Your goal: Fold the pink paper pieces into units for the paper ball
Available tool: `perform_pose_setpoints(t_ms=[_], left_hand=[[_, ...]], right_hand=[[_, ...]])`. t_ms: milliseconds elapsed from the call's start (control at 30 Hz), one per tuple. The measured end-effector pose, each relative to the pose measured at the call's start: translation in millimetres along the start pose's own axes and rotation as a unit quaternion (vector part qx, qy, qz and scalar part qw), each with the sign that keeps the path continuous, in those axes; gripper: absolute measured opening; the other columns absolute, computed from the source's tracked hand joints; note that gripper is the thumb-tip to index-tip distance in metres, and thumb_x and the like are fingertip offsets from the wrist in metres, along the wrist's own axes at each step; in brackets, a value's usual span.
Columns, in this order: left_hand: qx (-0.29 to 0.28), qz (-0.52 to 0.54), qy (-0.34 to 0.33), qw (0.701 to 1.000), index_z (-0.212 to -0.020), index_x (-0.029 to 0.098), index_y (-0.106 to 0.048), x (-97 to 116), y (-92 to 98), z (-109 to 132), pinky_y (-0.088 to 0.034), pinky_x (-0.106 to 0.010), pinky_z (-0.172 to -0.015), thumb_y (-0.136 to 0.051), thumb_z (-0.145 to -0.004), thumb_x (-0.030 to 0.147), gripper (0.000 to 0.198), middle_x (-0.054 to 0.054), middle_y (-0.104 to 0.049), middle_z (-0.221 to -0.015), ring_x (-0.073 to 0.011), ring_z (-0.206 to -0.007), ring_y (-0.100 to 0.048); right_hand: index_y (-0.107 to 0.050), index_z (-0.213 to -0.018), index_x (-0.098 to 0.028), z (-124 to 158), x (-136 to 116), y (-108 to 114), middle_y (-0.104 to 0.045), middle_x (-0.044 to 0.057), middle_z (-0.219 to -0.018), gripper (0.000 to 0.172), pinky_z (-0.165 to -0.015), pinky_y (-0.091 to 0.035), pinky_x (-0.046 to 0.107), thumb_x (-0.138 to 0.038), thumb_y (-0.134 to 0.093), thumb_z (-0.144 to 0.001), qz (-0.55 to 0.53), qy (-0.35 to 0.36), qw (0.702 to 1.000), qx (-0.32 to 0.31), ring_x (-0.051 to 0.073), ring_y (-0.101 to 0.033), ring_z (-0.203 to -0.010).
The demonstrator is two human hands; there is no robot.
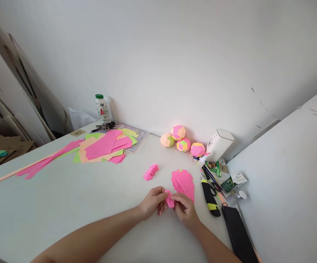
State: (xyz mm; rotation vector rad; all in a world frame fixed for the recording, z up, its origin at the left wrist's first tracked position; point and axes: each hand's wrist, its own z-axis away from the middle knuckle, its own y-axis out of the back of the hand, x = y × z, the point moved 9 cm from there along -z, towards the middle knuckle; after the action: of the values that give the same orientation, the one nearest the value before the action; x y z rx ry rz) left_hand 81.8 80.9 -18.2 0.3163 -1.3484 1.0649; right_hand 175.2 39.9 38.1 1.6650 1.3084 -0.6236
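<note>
Both my hands meet over the white table (65,204) and pinch a small folded pink paper piece (170,199). My left hand (153,202) grips its left side, fingers curled. My right hand (185,209) grips its right side. Just behind them lies a stack of pink paper squares (184,181). A little pile of folded pink units (151,171) sits to the left of that stack.
Several paper balls (178,132) in pink, orange and green rest against the wall, beside a white box (219,144). A spread of coloured sheets (105,146), long paper strips (34,166), a bottle (102,108), keys, a black-and-yellow cutter (211,199) and a black phone (239,235) lie around.
</note>
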Motion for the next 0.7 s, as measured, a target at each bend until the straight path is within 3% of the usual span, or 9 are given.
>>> perform_pose_setpoints(t_ms=[100, 267, 567, 700], left_hand=[[0.002, -0.004, 0.002, 1.000, -0.067, 0.018, -0.042, 0.3, 0.2, 1.4, -0.031, -0.017, -0.028, -0.059, -0.076, 0.046, 0.034, 0.001, -0.061, -0.047, -0.0082, -0.030, -0.048], [0.003, -0.027, -0.008, 1.000, -0.070, 0.018, -0.043, -3.4, 0.9, 1.1, -0.032, -0.017, -0.028, -0.057, -0.077, 0.049, 0.035, 0.001, -0.062, -0.049, -0.0095, -0.031, -0.051], [0.004, -0.038, -0.015, 0.999, -0.073, 0.018, -0.043, -4.9, 0.6, 0.3, -0.034, -0.018, -0.030, -0.056, -0.077, 0.051, 0.036, 0.002, -0.061, -0.051, -0.0094, -0.034, -0.051], [0.018, -0.051, -0.030, 0.998, -0.075, 0.018, -0.043, -3.0, 0.0, 2.1, -0.038, -0.019, -0.033, -0.055, -0.076, 0.053, 0.037, 0.002, -0.060, -0.054, -0.0116, -0.041, -0.057]], right_hand=[[-0.064, -0.101, -0.021, 0.9, -9.4, 0.7, -0.063, 0.009, -0.094, 0.029, -0.061, -0.053, 0.028, -0.009, -0.048, -0.079, 0.069, 0.051, 0.996, 0.015, 0.020, -0.062, -0.081], [-0.062, -0.102, -0.022, 6.2, -16.6, -1.2, -0.058, 0.011, -0.104, 0.027, -0.054, -0.053, 0.025, -0.008, -0.051, -0.082, 0.151, 0.097, 0.984, 0.024, 0.017, -0.061, -0.072], [-0.064, -0.102, -0.020, 7.4, -28.9, -3.7, -0.058, 0.009, -0.084, 0.028, -0.062, -0.051, 0.028, -0.005, -0.048, -0.084, 0.182, 0.142, 0.973, 0.012, 0.018, -0.059, -0.075], [-0.067, -0.099, -0.021, 6.0, -24.7, -5.2, -0.061, 0.008, -0.080, 0.026, -0.061, -0.051, 0.029, -0.011, -0.048, -0.086, 0.155, 0.108, 0.982, -0.008, 0.018, -0.059, -0.072]])
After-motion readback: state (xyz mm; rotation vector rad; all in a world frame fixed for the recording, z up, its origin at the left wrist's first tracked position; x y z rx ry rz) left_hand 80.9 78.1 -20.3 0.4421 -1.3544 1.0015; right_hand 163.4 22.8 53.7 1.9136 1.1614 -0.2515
